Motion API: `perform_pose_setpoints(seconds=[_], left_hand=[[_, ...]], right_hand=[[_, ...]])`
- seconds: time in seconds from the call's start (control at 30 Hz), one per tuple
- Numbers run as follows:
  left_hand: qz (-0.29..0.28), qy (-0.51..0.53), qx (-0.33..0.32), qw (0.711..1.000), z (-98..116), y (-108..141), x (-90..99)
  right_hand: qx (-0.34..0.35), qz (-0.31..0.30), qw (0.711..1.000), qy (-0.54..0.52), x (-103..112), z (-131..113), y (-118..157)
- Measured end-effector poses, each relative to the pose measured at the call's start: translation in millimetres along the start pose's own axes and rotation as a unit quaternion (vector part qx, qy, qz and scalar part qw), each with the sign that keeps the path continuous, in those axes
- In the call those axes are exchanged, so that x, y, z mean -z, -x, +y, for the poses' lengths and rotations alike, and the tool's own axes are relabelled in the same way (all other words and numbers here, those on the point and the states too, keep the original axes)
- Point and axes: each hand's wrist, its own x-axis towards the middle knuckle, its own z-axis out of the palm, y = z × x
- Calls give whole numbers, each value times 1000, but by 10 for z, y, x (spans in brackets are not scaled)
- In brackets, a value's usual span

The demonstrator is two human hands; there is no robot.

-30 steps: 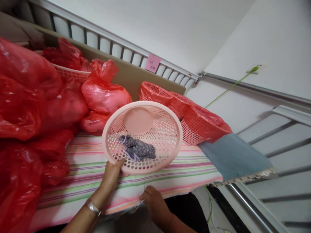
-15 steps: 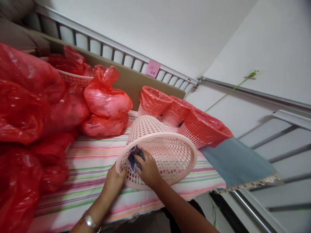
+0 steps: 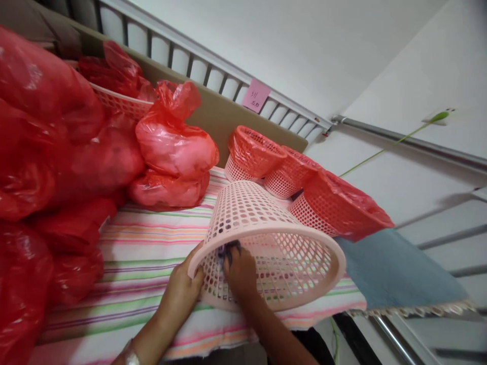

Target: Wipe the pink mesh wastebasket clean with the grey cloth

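Note:
A pink perforated plastic basket (image 3: 251, 203) lies on its side on the striped cloth (image 3: 152, 243), its mouth tipped toward me. My left hand (image 3: 186, 281) grips the basket's rim at the left, thumb inside and fingers around the outer wall. Inside the basket, my right hand (image 3: 241, 274) is closed on a dark cloth (image 3: 228, 249), pressed to the inner left wall. Dark patches of that cloth show through the holes. Most of the cloth is hidden by my fingers.
Three baskets lined with red plastic bags (image 3: 258, 147) stand behind at the right. Stuffed red bags (image 3: 175, 147) pile up at the left. A metal railing (image 3: 213, 76) with a pink note (image 3: 256, 95) runs behind; a blue-grey cloth (image 3: 403, 274) hangs at the right.
My right hand has pushed the dark cloth deeper into the basket along its left wall. The left hand keeps its hold on the rim. The whole view has shifted slightly.

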Motion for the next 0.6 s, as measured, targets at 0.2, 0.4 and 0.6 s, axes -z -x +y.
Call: perform_pose_setpoints(seconds=[0.2,0.4,0.6], left_hand=[[-29,9,6,1000,69,3,2],[-21,23,2,1000,55,22,-24],[3,45,24,999,18,40,-41]], right_hand=[[-31,25,997,-58,-322,158,-1017],[-40,22,997,-66,-298,141,-976],[-72,-23,995,-57,36,-107,-154]])
